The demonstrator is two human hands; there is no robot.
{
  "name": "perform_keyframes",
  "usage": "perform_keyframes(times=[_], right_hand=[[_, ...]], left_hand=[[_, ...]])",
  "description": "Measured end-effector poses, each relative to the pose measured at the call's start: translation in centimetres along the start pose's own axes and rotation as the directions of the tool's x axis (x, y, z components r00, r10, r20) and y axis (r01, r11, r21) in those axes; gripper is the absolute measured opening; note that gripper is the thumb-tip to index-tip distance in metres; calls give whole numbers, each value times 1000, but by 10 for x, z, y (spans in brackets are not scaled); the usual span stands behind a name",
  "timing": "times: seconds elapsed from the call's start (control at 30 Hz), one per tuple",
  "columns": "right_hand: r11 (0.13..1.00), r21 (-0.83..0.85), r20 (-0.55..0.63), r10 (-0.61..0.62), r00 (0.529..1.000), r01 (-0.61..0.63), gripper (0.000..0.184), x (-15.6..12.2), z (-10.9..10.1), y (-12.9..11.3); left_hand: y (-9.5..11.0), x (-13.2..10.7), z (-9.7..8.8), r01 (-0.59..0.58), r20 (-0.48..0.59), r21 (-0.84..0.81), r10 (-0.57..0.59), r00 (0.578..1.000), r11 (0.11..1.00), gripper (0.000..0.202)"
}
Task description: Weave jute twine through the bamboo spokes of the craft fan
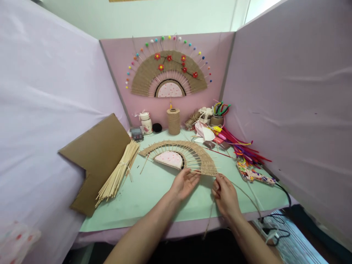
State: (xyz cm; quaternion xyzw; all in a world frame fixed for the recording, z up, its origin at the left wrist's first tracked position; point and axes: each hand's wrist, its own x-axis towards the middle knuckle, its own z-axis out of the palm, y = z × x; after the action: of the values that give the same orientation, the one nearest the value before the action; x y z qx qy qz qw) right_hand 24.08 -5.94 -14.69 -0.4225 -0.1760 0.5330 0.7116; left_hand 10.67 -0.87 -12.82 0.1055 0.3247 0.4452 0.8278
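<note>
A half-round woven fan (208, 161) of jute twine on thin sticks lies tilted on the green tabletop, with a pink dotted half-circle (169, 158) at its centre. My left hand (184, 184), palm up, grips the fan's near edge by the sticks, between the half-circle and the twine band. At the band's right corner my right hand (225, 194) is closed in a pinch on the twine (210, 216), whose loose end hangs past the table's front edge. Another length of cord runs off to the right of this hand.
Bundled sticks (118, 174) and brown cardboard (96, 154) lie left. A twine spool (173, 121) and white bottle (146, 123) stand behind. Pipe cleaners (247, 150) and a patterned glue gun (254, 174) with its cable are right. A finished fan (143, 75) hangs on the back panel.
</note>
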Motion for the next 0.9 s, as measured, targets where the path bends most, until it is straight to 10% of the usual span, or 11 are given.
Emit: perform_keyframes(times=[0.3, 0.57, 0.67, 0.77, 0.83, 0.9], right_hand=[[1000, -6, 48, 6, 999, -6, 36, 3, -3, -6], [999, -8, 45, 39, 998, -39, 38, 11, -10, -9], [997, -53, 51, 66, 997, -64, 39, 13, -14, -13], [993, -75, 53, 95, 994, -91, 37, 13, -16, -16], [991, -70, 50, 113, 992, -110, 36, 12, -17, -17], [990, -66, 45, 127, 991, -124, 35, 11, -16, -18]], left_hand=[[-43, 26, 35, 111, 95, 105, -121, 988, 988, 9], [-44, 17, 25, 147, 202, 265, -204, 958, 953, 16], [-13, -4, 20, 220, 184, 563, -380, 907, 797, 21], [45, -15, 16, 25, 253, 825, -408, 877, 565, 25], [93, -9, 10, -138, 259, 905, -266, 929, 402, 22], [145, 8, -1, -226, 196, 950, 151, 969, 217, 23]])
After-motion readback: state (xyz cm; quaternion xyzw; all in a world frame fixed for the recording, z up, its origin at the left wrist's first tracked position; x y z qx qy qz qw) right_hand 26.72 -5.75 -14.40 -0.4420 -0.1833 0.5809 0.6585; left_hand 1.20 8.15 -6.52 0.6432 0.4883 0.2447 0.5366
